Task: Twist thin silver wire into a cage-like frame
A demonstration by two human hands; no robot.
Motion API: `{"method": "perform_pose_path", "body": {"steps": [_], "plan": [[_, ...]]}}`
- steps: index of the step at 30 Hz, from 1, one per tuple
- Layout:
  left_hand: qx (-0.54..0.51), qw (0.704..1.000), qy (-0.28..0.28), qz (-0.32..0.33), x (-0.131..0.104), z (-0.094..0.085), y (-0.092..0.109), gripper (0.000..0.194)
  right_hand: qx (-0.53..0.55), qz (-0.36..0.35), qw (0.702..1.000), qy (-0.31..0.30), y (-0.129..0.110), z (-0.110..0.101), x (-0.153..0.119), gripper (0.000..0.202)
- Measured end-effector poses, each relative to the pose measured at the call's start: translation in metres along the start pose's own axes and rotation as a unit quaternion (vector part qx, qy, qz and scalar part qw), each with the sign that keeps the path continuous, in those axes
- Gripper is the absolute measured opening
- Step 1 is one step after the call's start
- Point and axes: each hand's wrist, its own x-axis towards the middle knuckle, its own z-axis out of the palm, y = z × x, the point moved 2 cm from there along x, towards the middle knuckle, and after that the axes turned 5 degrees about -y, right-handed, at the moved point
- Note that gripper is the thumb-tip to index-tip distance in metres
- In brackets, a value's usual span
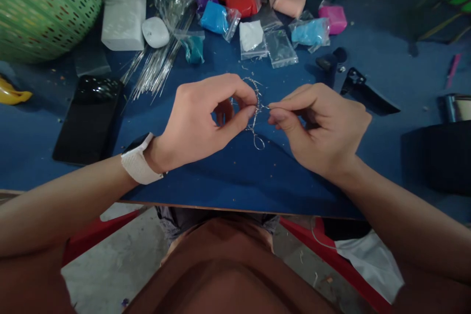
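Between my hands is a twisted silver wire piece [259,142], curved, with short wire ends sticking out and a loop at its lower end. My left hand [209,113], with a white-banded watch at the wrist, pinches the middle of it between thumb and forefinger. From the right, my right hand [320,125] pinches a thin wire end [264,107] that joins the piece. Both hands are just above the blue table [221,176]. The fingers hide part of the twisted wire.
A bundle of straight wires [158,68] lies behind my left hand, near a black phone [88,117]. Bagged coloured clay blocks [217,17] fill the back. A green basket [47,10] stands back left. A black-handled tool [368,91] lies right; the table's front edge [221,208] is close.
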Motion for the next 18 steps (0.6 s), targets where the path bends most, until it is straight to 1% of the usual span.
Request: {"method": "perform_pose_path", "body": {"steps": [2, 5, 7, 9, 11, 15, 18], "plan": [[-0.050, 0.998, 0.002, -0.038, 0.001, -0.001, 0.003, 0.008, -0.004, 0.012, 1.000, -0.002, 0.000, -0.001, 0.000, 0.012], [-0.121, 0.987, -0.014, -0.101, 0.001, 0.001, 0.005, 0.005, -0.008, 0.016, 1.000, -0.002, 0.001, -0.002, 0.001, 0.014], [-0.146, 0.980, -0.029, -0.131, 0.000, 0.003, 0.004, 0.009, -0.004, 0.010, 1.000, 0.002, 0.001, -0.002, 0.001, 0.013], [-0.159, 0.976, -0.035, -0.146, -0.002, 0.005, 0.002, 0.014, 0.003, 0.009, 1.000, 0.006, 0.001, -0.001, 0.002, 0.012], [-0.172, 0.974, -0.038, -0.142, -0.003, 0.007, -0.002, 0.015, 0.011, 0.013, 1.000, 0.007, 0.001, 0.000, 0.002, 0.013], [-0.200, 0.974, -0.027, -0.101, -0.004, 0.010, -0.007, 0.020, 0.048, 0.037, 0.998, -0.012, 0.002, 0.002, 0.003, 0.016], [-0.183, 0.978, -0.018, -0.097, -0.005, 0.010, -0.007, 0.020, 0.086, 0.068, 0.994, -0.022, 0.001, 0.001, 0.005, 0.018]]}}
